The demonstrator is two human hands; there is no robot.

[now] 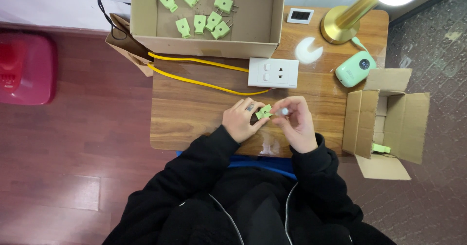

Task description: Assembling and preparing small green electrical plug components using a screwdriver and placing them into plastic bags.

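My left hand (242, 120) pinches a small light-green plug (264, 112) just above the wooden table (189, 113). My right hand (296, 121) is close beside it, its fingertips closed on a small white part (284, 111) right next to the plug. A white socket panel (273, 72) with a yellow cable (199, 82) lies just beyond both hands. Black sleeves cover both arms.
An open cardboard box (146, 16) at the back holds several green plugs (199, 24). A second open box (404, 123) stands at the right with one green plug (381, 148) inside. A brass lamp base (338, 26), a mint-green device (354, 68) and a red object (24, 67) on the floor are nearby.
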